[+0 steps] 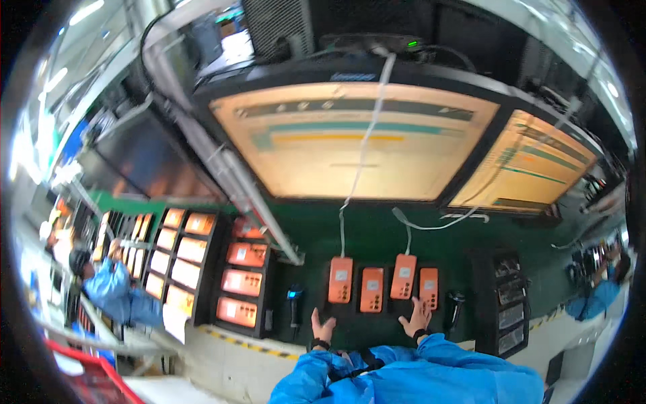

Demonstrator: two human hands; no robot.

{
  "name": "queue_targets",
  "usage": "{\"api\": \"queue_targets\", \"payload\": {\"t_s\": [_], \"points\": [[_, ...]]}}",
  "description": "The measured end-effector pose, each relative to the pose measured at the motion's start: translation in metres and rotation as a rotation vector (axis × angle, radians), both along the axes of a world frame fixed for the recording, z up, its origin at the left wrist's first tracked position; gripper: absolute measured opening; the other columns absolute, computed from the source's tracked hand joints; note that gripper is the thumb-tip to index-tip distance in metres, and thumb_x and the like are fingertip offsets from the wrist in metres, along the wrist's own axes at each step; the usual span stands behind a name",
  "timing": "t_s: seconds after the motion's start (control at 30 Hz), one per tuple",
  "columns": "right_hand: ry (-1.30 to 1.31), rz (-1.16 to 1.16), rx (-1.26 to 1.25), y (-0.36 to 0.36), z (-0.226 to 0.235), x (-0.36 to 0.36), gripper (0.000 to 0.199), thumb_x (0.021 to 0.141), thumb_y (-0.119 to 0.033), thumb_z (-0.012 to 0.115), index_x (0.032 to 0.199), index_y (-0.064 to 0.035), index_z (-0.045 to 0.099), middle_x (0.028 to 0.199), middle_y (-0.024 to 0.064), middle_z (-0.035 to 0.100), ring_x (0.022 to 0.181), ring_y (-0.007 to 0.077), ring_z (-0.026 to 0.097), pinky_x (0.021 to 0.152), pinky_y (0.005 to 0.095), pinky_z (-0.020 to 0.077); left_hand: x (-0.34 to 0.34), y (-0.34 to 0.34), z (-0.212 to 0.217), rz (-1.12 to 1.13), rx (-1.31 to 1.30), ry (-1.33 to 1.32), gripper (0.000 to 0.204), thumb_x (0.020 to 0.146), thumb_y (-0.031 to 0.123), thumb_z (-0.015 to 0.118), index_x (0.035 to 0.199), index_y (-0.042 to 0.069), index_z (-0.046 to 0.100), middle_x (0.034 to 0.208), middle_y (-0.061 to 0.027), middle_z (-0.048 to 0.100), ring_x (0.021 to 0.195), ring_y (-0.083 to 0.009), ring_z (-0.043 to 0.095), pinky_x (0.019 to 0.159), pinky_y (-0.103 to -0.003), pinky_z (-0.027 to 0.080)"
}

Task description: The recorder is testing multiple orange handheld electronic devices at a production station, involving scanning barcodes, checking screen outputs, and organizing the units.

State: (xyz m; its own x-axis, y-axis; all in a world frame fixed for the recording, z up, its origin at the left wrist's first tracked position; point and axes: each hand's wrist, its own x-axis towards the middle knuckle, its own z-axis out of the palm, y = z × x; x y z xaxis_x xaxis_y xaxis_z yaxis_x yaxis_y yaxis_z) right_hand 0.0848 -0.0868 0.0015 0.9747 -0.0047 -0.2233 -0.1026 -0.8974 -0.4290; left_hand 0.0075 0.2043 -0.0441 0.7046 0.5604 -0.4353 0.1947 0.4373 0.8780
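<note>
Several orange phones lie backs up in a row on black holders on the green bench. White cables run into the top ends of the leftmost phone point(341, 277) and the third phone point(402, 275). The second phone point(371, 289) and the rightmost phone point(428, 286) show no cable. My left hand point(324, 328) is just below the leftmost phone, empty, with thumb and fingers apart. Below the two right-hand phones, my right hand point(415, 321) has its fingers spread, the tips close to the phones' lower ends; whether they touch I cannot tell.
Handheld scanners stand left point(294, 308) and right point(455, 308) of the row. Black trays with orange phones point(242, 283) fill the left side; another black tray point(509, 337) stands right. Behind are a large monitor point(356, 145) and a smaller monitor point(525, 165). A person point(114, 289) works at left.
</note>
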Motion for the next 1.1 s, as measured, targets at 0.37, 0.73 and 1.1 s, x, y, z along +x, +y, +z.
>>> {"api": "queue_targets", "payload": {"t_s": [0.37, 0.73, 1.1], "points": [[-0.264, 0.1, 0.052, 0.011, 0.0, 0.001, 0.065, 0.073, -0.023, 0.068, 0.129, -0.0142, 0.035, 0.129, 0.0176, 0.038, 0.124, 0.0366, 0.029, 0.101, 0.0512, 0.0236, -0.134, 0.088, 0.018, 0.761, -0.289, 0.168, 0.043, 0.084, 0.035, 0.054, 0.119, 0.015, 0.039, 0.089, -0.0081, 0.056, 0.069, -0.0213, 0.057, 0.053, -0.034, 0.046], [0.233, -0.092, 0.655, 0.048, -0.053, -0.102, 0.039, 0.088, -0.015, 0.051, 0.122, -0.0138, 0.034, 0.086, 0.0083, 0.056, 0.059, 0.0132, 0.057, 0.051, 0.0273, 0.0472, -0.132, 0.249, 0.002, 0.483, -0.455, 0.107, 0.073, 0.068, 0.05, 0.068, 0.126, 0.017, 0.039, 0.122, -0.0057, 0.045, 0.111, -0.0258, 0.043, 0.078, -0.056, 0.036], [0.316, -0.214, 0.613, 0.061, -0.105, -0.159, 0.03, 0.086, -0.025, 0.055, 0.109, -0.0082, 0.048, 0.083, 0.0129, 0.061, 0.062, 0.0196, 0.06, 0.06, 0.0323, 0.0496, -0.113, 0.27, 0.022, 0.773, -0.576, 0.033, 0.027, 0.061, 0.019, 0.064, 0.078, -0.001, 0.056, 0.071, -0.0087, 0.058, 0.058, -0.0219, 0.056, 0.049, -0.035, 0.046]]}}
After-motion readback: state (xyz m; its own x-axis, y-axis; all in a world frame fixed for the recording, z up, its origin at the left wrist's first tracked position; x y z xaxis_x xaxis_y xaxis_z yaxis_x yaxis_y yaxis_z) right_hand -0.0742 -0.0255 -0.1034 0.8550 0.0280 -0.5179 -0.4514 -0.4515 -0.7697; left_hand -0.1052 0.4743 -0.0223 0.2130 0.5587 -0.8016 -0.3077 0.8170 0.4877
